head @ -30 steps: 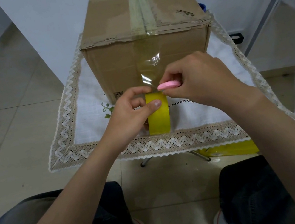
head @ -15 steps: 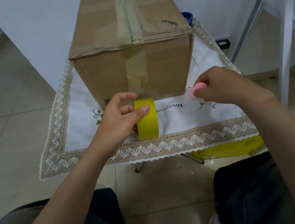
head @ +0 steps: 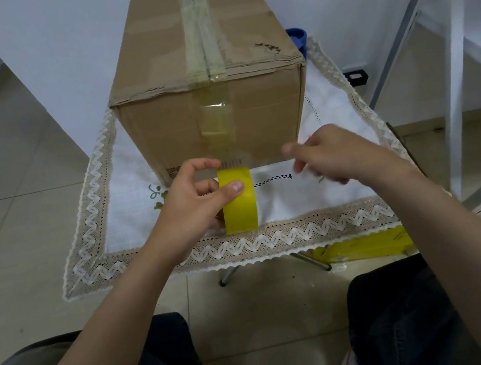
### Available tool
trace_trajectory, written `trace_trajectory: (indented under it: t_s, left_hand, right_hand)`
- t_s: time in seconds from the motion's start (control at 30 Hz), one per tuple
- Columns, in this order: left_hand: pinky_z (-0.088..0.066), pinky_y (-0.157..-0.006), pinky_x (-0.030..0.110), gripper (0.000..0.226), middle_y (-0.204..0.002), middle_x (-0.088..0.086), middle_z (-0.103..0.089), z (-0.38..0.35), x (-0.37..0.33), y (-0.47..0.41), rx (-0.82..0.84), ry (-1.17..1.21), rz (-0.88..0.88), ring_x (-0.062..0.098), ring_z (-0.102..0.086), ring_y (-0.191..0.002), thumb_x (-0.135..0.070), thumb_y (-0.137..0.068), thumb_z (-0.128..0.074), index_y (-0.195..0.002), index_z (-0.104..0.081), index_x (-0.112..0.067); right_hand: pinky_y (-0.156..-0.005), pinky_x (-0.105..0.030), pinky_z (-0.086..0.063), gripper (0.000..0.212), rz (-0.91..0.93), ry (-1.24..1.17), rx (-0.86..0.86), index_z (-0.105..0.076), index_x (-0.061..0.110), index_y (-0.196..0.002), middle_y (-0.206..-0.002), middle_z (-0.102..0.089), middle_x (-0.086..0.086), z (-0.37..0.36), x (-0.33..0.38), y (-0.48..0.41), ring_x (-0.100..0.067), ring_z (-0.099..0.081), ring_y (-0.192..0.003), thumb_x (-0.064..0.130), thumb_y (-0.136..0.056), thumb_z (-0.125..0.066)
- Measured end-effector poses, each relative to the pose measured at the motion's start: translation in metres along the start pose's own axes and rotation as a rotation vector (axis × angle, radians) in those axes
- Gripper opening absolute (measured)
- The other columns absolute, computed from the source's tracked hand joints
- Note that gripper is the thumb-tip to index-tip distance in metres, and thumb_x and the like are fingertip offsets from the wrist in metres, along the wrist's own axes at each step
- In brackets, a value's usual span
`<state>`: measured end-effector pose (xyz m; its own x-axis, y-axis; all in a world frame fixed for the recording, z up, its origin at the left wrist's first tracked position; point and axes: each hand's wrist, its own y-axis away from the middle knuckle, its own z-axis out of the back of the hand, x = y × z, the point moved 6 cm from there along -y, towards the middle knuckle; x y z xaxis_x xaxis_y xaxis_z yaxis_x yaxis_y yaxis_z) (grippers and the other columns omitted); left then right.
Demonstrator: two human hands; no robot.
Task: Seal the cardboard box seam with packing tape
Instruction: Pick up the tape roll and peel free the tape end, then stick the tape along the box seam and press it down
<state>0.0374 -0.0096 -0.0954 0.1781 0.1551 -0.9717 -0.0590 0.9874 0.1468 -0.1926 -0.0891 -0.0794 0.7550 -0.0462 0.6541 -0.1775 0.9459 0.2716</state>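
Left hand [head: 194,203]: fingers [head: 232,188] wrapped around yellow tape roll [head: 239,205], held upright just before the cardboard box [head: 210,91], thumb on its rim. Right hand [head: 334,156]: blurred, fingers loosely spread, holding nothing visible, right of roll. Tape strip [head: 215,112] runs over box seam, down the front face above the left fingers. Box sits on desk [head: 289,231].
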Motion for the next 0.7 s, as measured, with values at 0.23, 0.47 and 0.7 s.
trace_trajectory:
  t_s: [0.23,0.47,0.7]
  left_hand:
    - [-0.061,-0.074,0.059,0.045,-0.103,0.030,-0.071,-0.005,-0.003,0.005,0.033,-0.015,-0.027,0.034,-0.075,-0.084,-0.026,-0.083,-0.082,-0.117,-0.054,-0.033]
    - [-0.064,-0.059,0.054,0.035,-0.075,0.005,-0.072,-0.010,-0.008,0.009,0.036,0.120,0.040,0.035,-0.075,-0.064,-0.029,-0.093,-0.072,-0.125,-0.059,-0.025]
    - [-0.062,-0.051,0.037,0.014,-0.048,-0.009,-0.055,-0.003,0.002,-0.006,-0.210,0.135,0.083,0.016,-0.066,-0.049,-0.031,-0.103,-0.061,-0.108,-0.070,-0.021]
  right_hand:
    - [-0.070,-0.042,-0.060,0.038,0.070,-0.454,0.315,-0.077,-0.001,-0.093,-0.083,-0.074,-0.020,-0.060,0.044,0.026,-0.027,-0.070,-0.070,0.037,-0.096,-0.071]
    - [-0.053,-0.028,-0.034,0.030,0.119,-0.289,0.176,-0.070,0.009,-0.076,-0.056,-0.045,0.003,-0.025,0.043,0.029,-0.011,-0.046,-0.053,0.037,-0.087,-0.076]
    - [-0.069,-0.035,-0.046,0.029,0.132,0.081,-0.245,-0.068,0.002,-0.080,-0.065,-0.050,-0.006,0.042,0.015,0.022,-0.022,-0.049,-0.064,0.031,-0.080,-0.073]
